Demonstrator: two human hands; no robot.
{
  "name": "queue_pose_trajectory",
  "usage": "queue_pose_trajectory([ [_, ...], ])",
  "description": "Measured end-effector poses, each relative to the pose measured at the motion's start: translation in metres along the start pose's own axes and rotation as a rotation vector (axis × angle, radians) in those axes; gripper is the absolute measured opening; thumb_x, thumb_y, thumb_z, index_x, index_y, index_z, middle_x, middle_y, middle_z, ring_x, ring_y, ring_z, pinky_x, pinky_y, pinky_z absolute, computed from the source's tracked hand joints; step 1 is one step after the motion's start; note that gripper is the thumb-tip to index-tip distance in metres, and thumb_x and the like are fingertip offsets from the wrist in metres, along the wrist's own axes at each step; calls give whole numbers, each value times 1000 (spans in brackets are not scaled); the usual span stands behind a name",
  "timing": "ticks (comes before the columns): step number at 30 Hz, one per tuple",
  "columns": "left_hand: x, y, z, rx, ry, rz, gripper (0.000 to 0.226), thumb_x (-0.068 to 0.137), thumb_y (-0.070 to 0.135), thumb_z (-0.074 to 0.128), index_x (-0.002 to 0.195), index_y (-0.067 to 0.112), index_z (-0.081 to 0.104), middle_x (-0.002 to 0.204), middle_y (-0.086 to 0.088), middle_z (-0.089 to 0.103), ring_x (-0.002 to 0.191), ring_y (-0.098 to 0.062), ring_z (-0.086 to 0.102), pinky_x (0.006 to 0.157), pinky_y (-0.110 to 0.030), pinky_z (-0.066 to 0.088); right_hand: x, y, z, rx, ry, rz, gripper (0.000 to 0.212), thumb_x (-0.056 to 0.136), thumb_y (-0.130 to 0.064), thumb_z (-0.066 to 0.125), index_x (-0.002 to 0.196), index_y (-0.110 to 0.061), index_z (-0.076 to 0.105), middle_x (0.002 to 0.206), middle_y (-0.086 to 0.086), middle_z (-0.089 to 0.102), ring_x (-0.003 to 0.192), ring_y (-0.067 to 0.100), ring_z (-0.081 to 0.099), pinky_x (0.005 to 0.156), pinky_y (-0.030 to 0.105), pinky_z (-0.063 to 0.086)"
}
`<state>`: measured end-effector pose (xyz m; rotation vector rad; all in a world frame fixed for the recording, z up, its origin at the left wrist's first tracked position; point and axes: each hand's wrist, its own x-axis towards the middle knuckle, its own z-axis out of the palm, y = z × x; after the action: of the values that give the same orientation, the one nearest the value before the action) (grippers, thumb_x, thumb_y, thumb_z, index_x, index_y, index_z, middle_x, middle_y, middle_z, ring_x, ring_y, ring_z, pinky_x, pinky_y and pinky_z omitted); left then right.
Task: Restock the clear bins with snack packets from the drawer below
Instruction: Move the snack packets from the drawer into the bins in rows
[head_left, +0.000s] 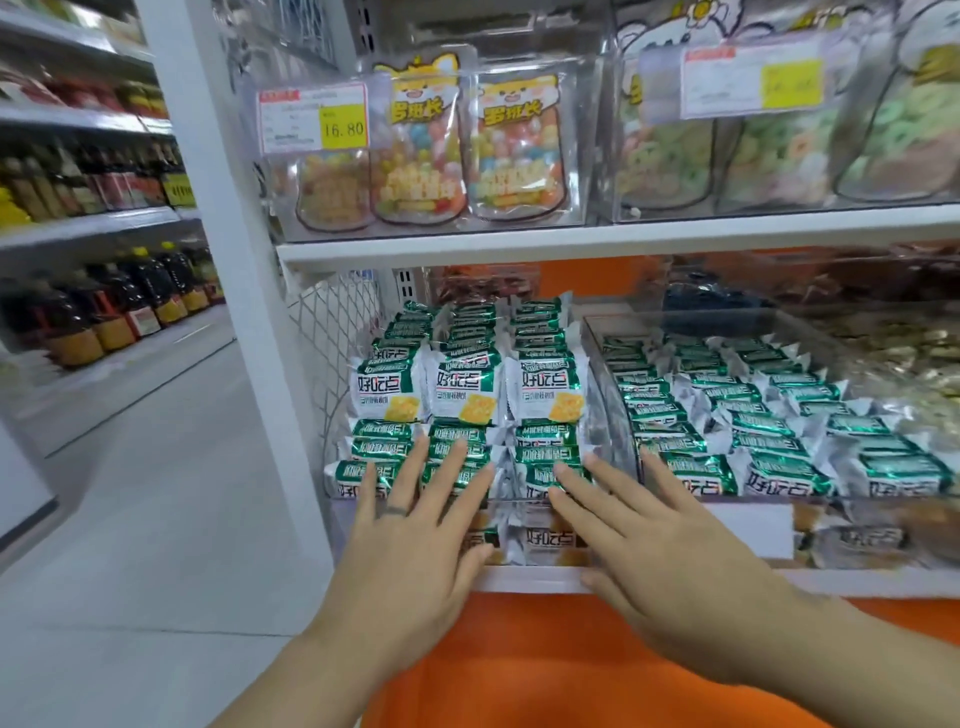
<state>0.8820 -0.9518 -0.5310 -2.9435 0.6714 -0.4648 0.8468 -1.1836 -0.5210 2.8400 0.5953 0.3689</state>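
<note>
Green and white snack packets fill the left clear bin in rows, some standing upright at the middle. My left hand lies flat with spread fingers against the front packets of that bin. My right hand is flat too, fingers straight, touching the front packets and the bin's front edge. Neither hand holds a packet. A second clear bin to the right holds more of the same packets. The orange drawer front below the shelf edge looks closed.
Above, clear bins hold candy bags behind a yellow price tag. A white upright post and wire mesh side bound the shelf at left. Bottles line shelves across the aisle floor.
</note>
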Motion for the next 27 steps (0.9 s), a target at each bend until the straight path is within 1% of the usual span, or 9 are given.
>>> queue_pose_trajectory([
  [3, 5, -1, 3, 25, 22, -5, 60, 93, 56, 23, 144, 29, 34, 149, 0, 41, 138, -30, 31, 102, -56, 22, 8, 5, 2, -48, -5, -31, 60, 89, -48, 31, 135, -17, 55, 140, 1, 53, 128, 24, 52, 104, 51, 20],
  [7, 7, 5, 7, 58, 28, -50, 63, 95, 60, 15, 142, 26, 38, 146, -3, 45, 135, -35, 39, 104, -61, 28, 8, 12, -1, -24, 31, -51, 60, 90, -51, 32, 140, -20, 49, 143, -3, 49, 132, 20, 47, 103, 50, 19],
  [9, 11, 14, 1, 44, 56, -90, 62, 92, 58, 24, 140, 24, 44, 142, -7, 49, 131, -36, 43, 103, -64, 31, -2, 20, -7, 37, 76, -11, 62, 92, -53, 31, 145, -23, 39, 150, -6, 37, 139, 17, 35, 109, 47, 13],
  [13, 26, 53, -19, -13, 134, -6, 59, 90, 53, 31, 136, 21, 49, 142, -9, 48, 133, -34, 42, 106, -62, 14, -36, 60, -8, 207, 103, 308, 81, 83, -67, 16, 152, -24, 18, 159, -4, 11, 148, 21, 9, 120, 44, 0],
  [17, 48, 107, -35, -24, 121, 137, 58, 87, 50, 32, 131, 20, 57, 138, -4, 55, 130, -27, 49, 107, -66, 21, -59, 106, -6, 107, -23, 580, 115, 60, -87, -11, 154, -23, 10, 161, 7, 7, 148, 30, 4, 117, 48, 0],
  [19, 59, 133, -43, -26, 95, 215, 58, 92, 48, 28, 142, 23, 45, 149, 0, 39, 139, -22, 36, 111, -67, 3, -67, 123, -4, 101, -112, 605, 124, 48, -88, -26, 153, -27, -1, 161, 8, 2, 148, 30, 0, 118, 45, 0],
  [21, 68, 149, -46, -12, 91, 263, 59, 98, 51, 23, 152, 28, 17, 159, 2, 13, 147, -21, 13, 105, -60, -24, -73, 131, -3, 99, -182, 561, 124, 43, -89, -29, 152, -31, -11, 161, 8, 1, 148, 30, 2, 119, 43, 4],
  [24, 71, 160, -37, 70, -28, 234, 67, 99, 56, 20, 150, 30, -15, 161, 1, -4, 148, -21, 1, 100, -63, -29, -80, 136, -2, 103, -199, 502, 119, 46, -90, -22, 151, -33, -14, 161, 7, -4, 148, 28, 1, 119, 41, 7],
  [27, 68, 158, -29, 127, -79, 194, 72, 98, 59, 17, 148, 26, -22, 160, 2, -12, 148, -20, -3, 103, -64, -27, -80, 142, 2, 114, -189, 475, 119, 49, -89, -21, 151, -30, -13, 161, 7, -5, 148, 27, 2, 119, 40, 6],
])
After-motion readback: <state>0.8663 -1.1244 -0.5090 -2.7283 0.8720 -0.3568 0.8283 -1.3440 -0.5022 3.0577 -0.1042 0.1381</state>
